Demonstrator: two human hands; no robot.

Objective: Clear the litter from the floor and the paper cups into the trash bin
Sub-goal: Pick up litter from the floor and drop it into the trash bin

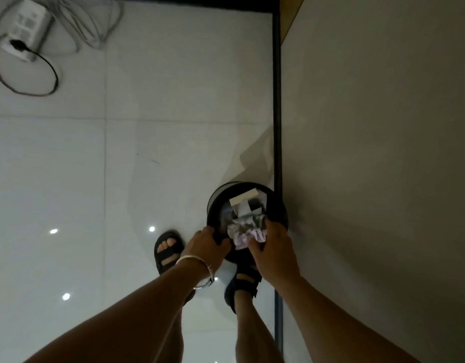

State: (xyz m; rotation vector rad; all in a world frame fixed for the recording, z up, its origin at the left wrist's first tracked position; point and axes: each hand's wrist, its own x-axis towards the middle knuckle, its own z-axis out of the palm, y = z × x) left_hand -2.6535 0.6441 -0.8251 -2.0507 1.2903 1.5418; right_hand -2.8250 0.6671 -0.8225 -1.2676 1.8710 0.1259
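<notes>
A round black trash bin (218,197) stands on the white tiled floor beside the wall, low in the head view. White paper scraps (245,203) lie inside it. My left hand (206,243) grips the bin's near rim. My right hand (274,254) holds a crumpled white and pale purple wad of litter (248,231) over the bin's mouth, fingers curled round it. The bottom of the bin is hidden by the rubbish and my hands.
A wall (378,153) with a dark skirting strip (277,100) runs along the right. A white power strip (27,30) with looping cables (50,74) lies on the floor at the top left. My feet in black sandals (168,248) stand just before the bin.
</notes>
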